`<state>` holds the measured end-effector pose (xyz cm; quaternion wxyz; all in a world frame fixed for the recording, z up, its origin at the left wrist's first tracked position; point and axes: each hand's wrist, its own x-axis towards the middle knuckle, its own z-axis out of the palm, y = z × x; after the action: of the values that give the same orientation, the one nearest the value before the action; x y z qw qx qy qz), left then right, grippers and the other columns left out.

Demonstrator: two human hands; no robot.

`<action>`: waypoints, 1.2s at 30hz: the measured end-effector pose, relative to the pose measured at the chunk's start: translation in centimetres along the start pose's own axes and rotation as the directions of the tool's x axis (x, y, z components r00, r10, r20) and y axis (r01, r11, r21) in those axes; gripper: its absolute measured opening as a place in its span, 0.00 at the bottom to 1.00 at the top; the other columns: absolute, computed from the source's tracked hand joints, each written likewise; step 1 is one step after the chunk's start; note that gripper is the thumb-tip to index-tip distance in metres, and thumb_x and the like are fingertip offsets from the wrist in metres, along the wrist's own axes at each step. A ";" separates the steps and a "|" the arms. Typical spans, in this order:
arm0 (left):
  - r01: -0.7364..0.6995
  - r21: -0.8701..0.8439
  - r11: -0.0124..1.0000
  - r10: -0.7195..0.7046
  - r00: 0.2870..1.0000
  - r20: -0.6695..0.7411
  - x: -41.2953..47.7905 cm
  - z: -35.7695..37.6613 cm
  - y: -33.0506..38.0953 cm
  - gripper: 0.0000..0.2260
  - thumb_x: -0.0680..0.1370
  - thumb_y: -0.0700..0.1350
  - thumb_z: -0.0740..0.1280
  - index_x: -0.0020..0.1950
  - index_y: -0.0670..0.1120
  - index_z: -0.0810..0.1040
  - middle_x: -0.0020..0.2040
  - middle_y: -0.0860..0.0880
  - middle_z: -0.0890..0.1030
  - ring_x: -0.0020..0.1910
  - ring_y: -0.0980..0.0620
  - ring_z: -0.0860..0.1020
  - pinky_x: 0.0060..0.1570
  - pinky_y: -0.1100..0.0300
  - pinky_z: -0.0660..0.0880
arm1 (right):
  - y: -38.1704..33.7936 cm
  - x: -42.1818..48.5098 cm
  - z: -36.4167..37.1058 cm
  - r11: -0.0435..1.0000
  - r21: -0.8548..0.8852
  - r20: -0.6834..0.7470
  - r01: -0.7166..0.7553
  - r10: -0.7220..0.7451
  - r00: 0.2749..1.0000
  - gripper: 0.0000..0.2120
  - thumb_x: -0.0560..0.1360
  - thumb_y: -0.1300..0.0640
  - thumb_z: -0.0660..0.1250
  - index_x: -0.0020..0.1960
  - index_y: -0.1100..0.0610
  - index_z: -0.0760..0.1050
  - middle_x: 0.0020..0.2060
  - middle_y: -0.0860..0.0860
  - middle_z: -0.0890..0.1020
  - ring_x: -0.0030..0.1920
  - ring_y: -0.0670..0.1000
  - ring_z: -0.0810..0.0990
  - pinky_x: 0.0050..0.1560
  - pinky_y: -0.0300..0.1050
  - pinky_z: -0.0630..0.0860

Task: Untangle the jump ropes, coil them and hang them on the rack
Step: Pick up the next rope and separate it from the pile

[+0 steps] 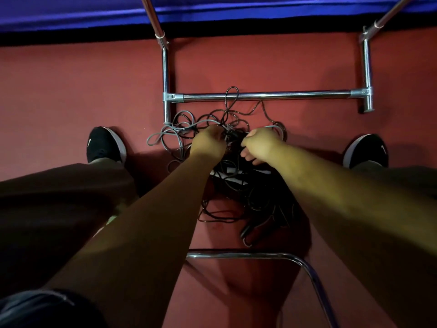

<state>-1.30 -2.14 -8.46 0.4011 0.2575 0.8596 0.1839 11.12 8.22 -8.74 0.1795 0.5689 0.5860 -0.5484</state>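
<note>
While both reach down together, arms: bare forearms stretched out long and nearly straight from the bottom corners, converging on the floor between the feet
Left hand (208, 141): back of the hand faces up, fingers curled down into the knot where grey and black cords meet, looks like it's pinching cord there; fingertips hidden
Right hand (259, 143): balled into a loose fist, thumb and fingers wrapped around black cord, just beside the left hand
Jump ropes (236, 197): one messy tangle on the red floor (71, 79), grey loops spilling to the left, black ones piled under and behind the hands
Stray loop: one black loop lies across the low crossbar of the rack (267, 95)
Rack: chrome tubes, base sits just beyond the tangle, uprights leaning toward a blue mat (94, 13)
Left shoe (104, 145): black, small white swoosh logo on the toe
Right shoe (366, 150): same black, same white swoosh
Writing: none I can read, only the swooshes
</note>
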 end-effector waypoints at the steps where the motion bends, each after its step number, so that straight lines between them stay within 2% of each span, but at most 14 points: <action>1: 0.007 -0.008 1.000 -0.007 1.000 0.006 0.3 -0.1 0.1 0.19 0.79 0.40 0.66 0.69 0.47 0.81 0.64 0.45 0.84 0.64 0.44 0.81 0.64 0.57 0.75 | -0.1 0.0 0.1 1.000 0.000 -0.003 0.007 -0.007 1.000 0.07 0.84 0.59 0.61 0.52 0.56 0.79 0.37 0.52 0.88 0.38 0.52 0.86 0.39 0.48 0.83; 5: 0.018 -0.077 0.997 -0.015 0.999 0.047 1.2 -0.5 -0.1 0.14 0.79 0.42 0.73 0.65 0.47 0.83 0.57 0.48 0.86 0.55 0.49 0.83 0.60 0.57 0.77 | 0.0 0.2 0.5 0.999 0.014 -0.046 0.039 -0.039 0.998 0.08 0.83 0.61 0.62 0.57 0.53 0.78 0.42 0.53 0.87 0.39 0.52 0.86 0.42 0.51 0.85; 7: 0.012 -0.152 0.988 -0.003 0.998 0.057 1.4 -0.3 -0.4 0.09 0.80 0.43 0.73 0.60 0.47 0.85 0.52 0.48 0.86 0.51 0.51 0.82 0.57 0.60 0.77 | 0.3 0.4 0.5 0.995 -0.027 -0.109 0.091 -0.093 0.990 0.16 0.80 0.64 0.65 0.63 0.48 0.76 0.42 0.53 0.85 0.38 0.54 0.86 0.42 0.52 0.85; 9: 0.000 -0.313 0.950 0.021 0.998 0.064 1.4 -0.2 -0.3 0.04 0.81 0.41 0.71 0.54 0.46 0.86 0.48 0.50 0.86 0.47 0.53 0.82 0.53 0.62 0.77 | 0.5 0.4 0.3 0.976 -0.134 -0.129 0.170 -0.188 0.974 0.23 0.77 0.63 0.71 0.68 0.43 0.77 0.44 0.51 0.83 0.39 0.53 0.84 0.40 0.47 0.82; 12: -0.003 -0.527 0.850 0.058 0.994 0.088 1.3 -0.5 0.4 0.06 0.83 0.37 0.68 0.56 0.41 0.85 0.46 0.46 0.84 0.42 0.52 0.80 0.46 0.61 0.80 | 0.6 0.3 0.1 0.912 -0.351 -0.159 0.212 -0.281 0.946 0.16 0.78 0.50 0.76 0.65 0.45 0.81 0.58 0.54 0.78 0.52 0.55 0.80 0.50 0.41 0.74; 15: 0.008 -0.594 0.804 0.066 0.993 0.103 1.2 -1.2 1.5 0.07 0.85 0.39 0.67 0.58 0.38 0.82 0.41 0.43 0.82 0.34 0.50 0.79 0.39 0.56 0.83 | -0.1 -0.1 -0.3 0.886 -0.394 -0.259 0.244 -0.362 0.895 0.10 0.81 0.44 0.69 0.56 0.48 0.82 0.56 0.53 0.77 0.54 0.56 0.78 0.52 0.45 0.73; 17: 0.007 -0.562 0.827 0.061 0.993 0.102 1.4 -1.9 1.9 0.06 0.85 0.42 0.68 0.56 0.39 0.81 0.35 0.47 0.79 0.27 0.55 0.76 0.28 0.61 0.76 | -1.2 -0.5 -1.0 0.881 -0.364 -0.270 0.303 -0.412 0.870 0.08 0.83 0.46 0.67 0.53 0.50 0.79 0.49 0.51 0.79 0.49 0.55 0.79 0.47 0.48 0.75; 19: -0.005 -0.504 0.864 0.065 0.993 0.102 1.2 -2.8 2.1 0.07 0.83 0.44 0.70 0.56 0.41 0.81 0.32 0.51 0.78 0.25 0.57 0.74 0.27 0.64 0.71 | -2.4 -1.3 -1.7 0.871 -0.329 -0.290 0.365 -0.461 0.839 0.07 0.84 0.48 0.67 0.50 0.51 0.77 0.43 0.50 0.79 0.44 0.55 0.79 0.41 0.47 0.72; 22: -0.056 -0.476 0.878 0.131 0.984 0.125 0.2 -3.9 2.4 0.02 0.82 0.43 0.71 0.52 0.45 0.83 0.31 0.53 0.78 0.30 0.53 0.73 0.32 0.62 0.72 | -3.9 -3.1 -3.1 0.860 -0.276 -0.384 0.428 -0.507 0.771 0.07 0.84 0.49 0.67 0.49 0.51 0.77 0.39 0.49 0.78 0.37 0.51 0.75 0.35 0.45 0.66; 25: -0.100 -0.452 0.887 0.147 0.987 0.070 -1.4 -5.1 2.9 0.04 0.82 0.43 0.71 0.48 0.49 0.82 0.34 0.52 0.80 0.35 0.49 0.75 0.38 0.57 0.75 | -5.2 -5.6 -5.0 0.854 -0.227 -0.475 0.468 -0.516 0.713 0.10 0.85 0.50 0.66 0.47 0.53 0.74 0.34 0.48 0.75 0.32 0.50 0.71 0.31 0.45 0.63; 28: -0.132 -0.470 0.873 0.183 0.981 0.065 -3.8 -6.4 4.6 0.05 0.82 0.40 0.70 0.56 0.47 0.83 0.42 0.52 0.81 0.38 0.51 0.74 0.42 0.57 0.74 | -6.4 -8.4 -7.0 0.839 -0.154 -0.547 0.522 -0.513 0.662 0.12 0.84 0.50 0.66 0.44 0.54 0.73 0.32 0.49 0.73 0.31 0.49 0.69 0.27 0.39 0.63; 31: -0.126 -0.368 0.921 0.189 0.972 0.141 -6.6 -7.8 7.0 0.15 0.81 0.45 0.73 0.67 0.45 0.79 0.50 0.51 0.82 0.45 0.51 0.78 0.49 0.58 0.77 | -8.7 -12.2 -8.7 0.827 -0.099 -0.599 0.553 -0.494 0.631 0.13 0.83 0.48 0.66 0.44 0.55 0.74 0.32 0.49 0.73 0.31 0.49 0.69 0.29 0.38 0.63; 34: -0.177 -0.120 0.977 0.196 0.966 0.167 -9.7 -9.6 9.6 0.11 0.85 0.51 0.66 0.60 0.44 0.75 0.45 0.48 0.82 0.39 0.51 0.79 0.40 0.64 0.76 | -12.2 -16.6 -11.2 0.816 0.014 -0.675 0.578 -0.419 0.607 0.15 0.83 0.47 0.65 0.45 0.57 0.78 0.33 0.49 0.76 0.36 0.53 0.75 0.34 0.39 0.69; 36: -0.245 -0.002 0.970 0.243 0.964 0.110 -11.5 -11.2 10.8 0.14 0.86 0.56 0.62 0.58 0.45 0.76 0.44 0.48 0.84 0.41 0.50 0.80 0.42 0.61 0.74 | -14.3 -19.9 -13.3 0.770 0.188 -0.720 0.609 -0.314 0.618 0.15 0.81 0.45 0.65 0.43 0.54 0.81 0.31 0.46 0.77 0.38 0.59 0.81 0.42 0.48 0.77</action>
<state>-0.67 -1.54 10.85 0.4203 0.3735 0.7992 0.2124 9.98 13.72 18.62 -0.3126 0.5715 0.6084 -0.4533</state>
